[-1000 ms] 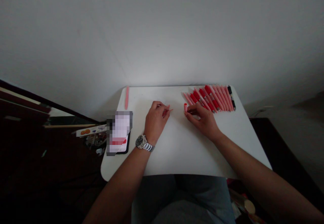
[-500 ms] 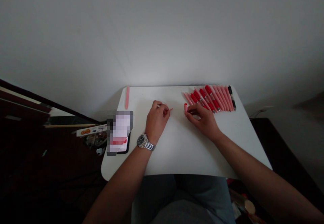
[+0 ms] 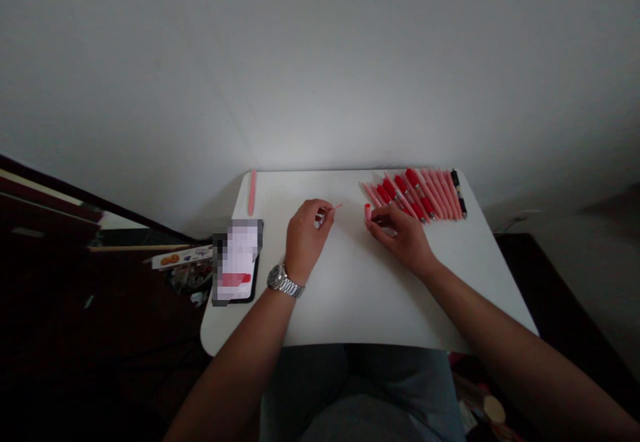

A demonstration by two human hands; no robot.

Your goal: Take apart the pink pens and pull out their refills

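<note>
Between the thumb and forefinger of my left hand [image 3: 310, 232] is a thin pink stick [image 3: 339, 207], its free end pointing right; the rest is hidden by the fingers. My right hand [image 3: 400, 235] is closed around a short pink pen cap [image 3: 368, 212], held upright with its red opening at the top. A gap separates the stick from the cap. Just behind my right hand lies a row of pink and red pens [image 3: 425, 192], with one black pen [image 3: 459, 195] at its right end.
The white table [image 3: 350, 295] stands against a wall. At its left lies a phone [image 3: 237, 262] with a partly blurred screen, and beyond it a single pink pen [image 3: 252, 192]. A box with stickers [image 3: 183, 257] sits below the left edge.
My left hand has turned slightly, so the thin stick now tilts upward and shows a little higher. My right hand and the cap have hardly moved.
</note>
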